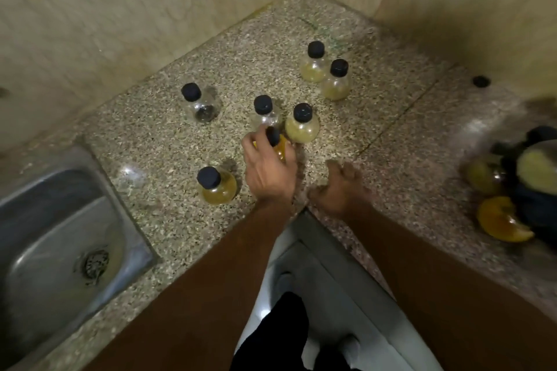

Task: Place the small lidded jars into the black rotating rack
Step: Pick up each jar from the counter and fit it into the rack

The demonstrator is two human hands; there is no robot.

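Several small round jars with black lids stand on the speckled counter (168,147). My left hand (266,169) grips an amber-filled jar (278,144) near the middle, its fingers curled round the body below the lid. Close behind it stand a clear jar (265,113) and a yellow-green jar (302,126). Two more jars (325,75) sit together farther back. An almost empty jar (200,104) is at the left, and an amber jar (215,187) stands beside my left wrist. My right hand (340,187) hovers open over the counter, holding nothing. The black rack (530,190), blurred, holds jars at the right edge.
A steel sink (60,250) is set into the counter at the lower left. Tiled walls close the corner behind the jars. A loose black cap (481,81) lies near the right wall. The counter's inner corner edge lies just below my wrists.
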